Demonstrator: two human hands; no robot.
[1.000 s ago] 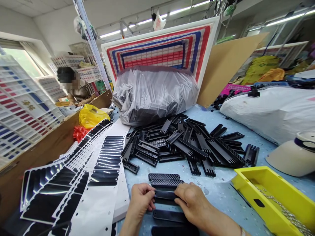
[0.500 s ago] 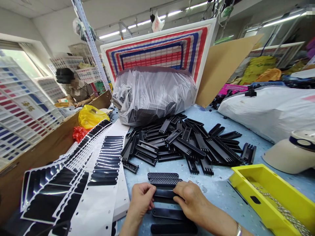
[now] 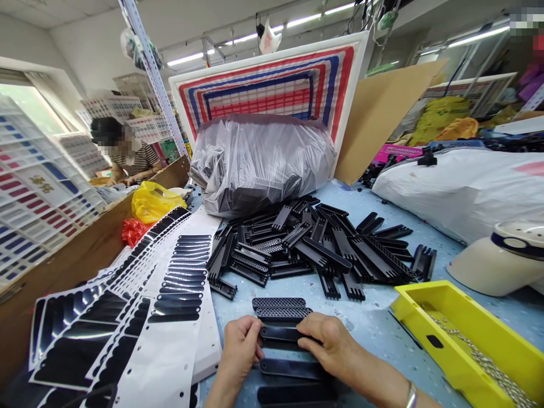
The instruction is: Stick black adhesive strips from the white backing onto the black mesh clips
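Black strip lies directly between the two hands, its long axis running left to right, smooth dark face up. Left hand: thumb and fingertips drawn together at the strip's left end. Right hand: thumb and bent fingers closed over the right end, which they hide. The line from hand to hand follows the strip's length; each is at its own end, so neither counts as nearer. Whether the strip rests on the table or is slightly raised: cannot tell.

Neighbours, roughly parallel: two perforated strips just beyond; two smooth strips on the wearer's side, right ends partly hidden by the right hand and arm. Farther out, a loose pile of black parts, pieces at mixed angles. To the left, white sheets bearing dark strip shapes. To the right, a yellow bin with small shiny pieces inside.
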